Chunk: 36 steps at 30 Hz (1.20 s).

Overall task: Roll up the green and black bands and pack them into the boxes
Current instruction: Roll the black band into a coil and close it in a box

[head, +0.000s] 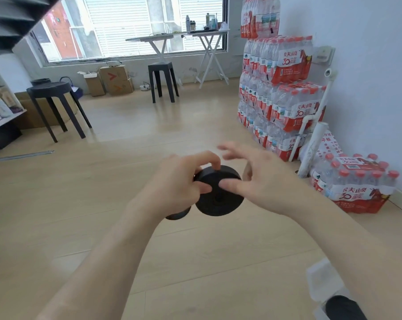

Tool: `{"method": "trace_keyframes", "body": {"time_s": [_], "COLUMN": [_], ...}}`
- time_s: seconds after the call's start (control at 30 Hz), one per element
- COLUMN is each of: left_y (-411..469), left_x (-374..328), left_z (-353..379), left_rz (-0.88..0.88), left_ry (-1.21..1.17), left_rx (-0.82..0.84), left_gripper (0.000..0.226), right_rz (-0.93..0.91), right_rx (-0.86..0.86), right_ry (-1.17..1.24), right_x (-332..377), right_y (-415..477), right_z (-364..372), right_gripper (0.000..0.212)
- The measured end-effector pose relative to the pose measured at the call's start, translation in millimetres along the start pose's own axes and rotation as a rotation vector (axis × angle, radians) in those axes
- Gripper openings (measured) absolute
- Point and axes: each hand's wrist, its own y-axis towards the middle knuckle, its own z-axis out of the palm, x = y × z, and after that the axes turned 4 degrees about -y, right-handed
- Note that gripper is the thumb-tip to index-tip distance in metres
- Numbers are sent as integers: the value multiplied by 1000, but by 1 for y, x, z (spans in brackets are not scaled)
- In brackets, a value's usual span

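Observation:
A tightly rolled black band (218, 192) is held in the air in front of me, its flat coiled face turned toward the camera. My left hand (179, 181) grips the roll's left side, fingers curled over its top edge and thumb on its face. A second, smaller dark piece (178, 214) shows just below that hand. My right hand (253, 179) touches the roll's face with its thumb while its fingers are spread and blurred above the roll. No green band shows.
Stacked packs of red-capped water bottles (280, 88) line the right wall, with one pack (356, 183) on the floor. Two black stools (54, 98) (162, 79), cardboard boxes (112, 80) and white folding tables (179, 38) stand by the window. A white packet and dark object (338, 303) lie at the bottom right.

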Motion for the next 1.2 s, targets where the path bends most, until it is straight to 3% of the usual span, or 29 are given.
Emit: {"method": "trace_keyframes", "body": {"time_s": [0.17, 0.3, 0.43, 0.7, 0.87, 1.2], "left_y": [1, 2, 4, 8, 7, 6], "left_x": [-7, -6, -5, 12, 17, 14], "left_z": [2, 4, 5, -1, -2, -8], "left_rz": [80, 90, -3, -135, -148, -195], "left_ry": [174, 165, 31, -175, -232, -523], "left_rx": [56, 62, -54, -95, -131, -126], "left_gripper": [39, 41, 34, 24, 25, 25], "right_rz": [-4, 30, 3, 98, 143, 302], "right_rx": [44, 80, 3, -102, -135, -159], "right_ry": [-146, -121, -150, 154, 297, 606], "right_x": [8, 7, 4, -9, -11, -17], "right_y": [0, 1, 1, 3, 4, 6], "right_z": [7, 9, 9, 5, 3, 2], "right_gripper": [16, 20, 17, 7, 32, 13]}}
